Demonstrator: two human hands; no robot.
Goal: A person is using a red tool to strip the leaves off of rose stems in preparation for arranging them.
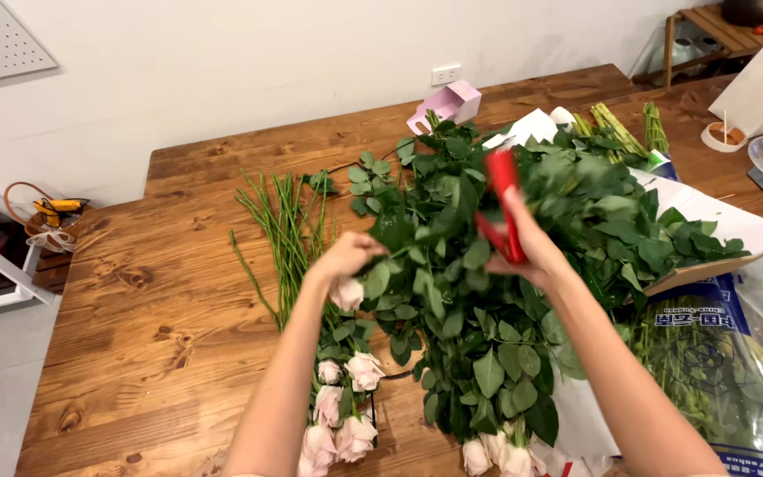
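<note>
The left hand (346, 256) is closed around one pale pink rose (347, 294), just under the flower head, over the wooden counter (161, 291). The right hand (527, 252) has its grip clamped on a red stem stripper (501, 208), held up in front of a big leafy bunch of roses (479, 291) that lies across the middle of the counter. To do this bit well, it looks best to hold the rose firmly but softly, so the bloom is not squashed, and to pull the red tool straight along the stem so the leaves come off clean and the stem does not snap. Fingers should stay clear of thorns. To the left lies a small pile of bare green stems (284, 234), already without leaves. Near the person's arm, a few finished pink roses (342, 415) lie together with their heads pointing toward the person. On the right, a clear plastic flower sleeve (717, 371) holds more green stems inside it. A small pink box (448, 104) sits open at the far edge of the counter; what is in it cannot be seen. A roll of tape (722, 136) sits at the far right.
</note>
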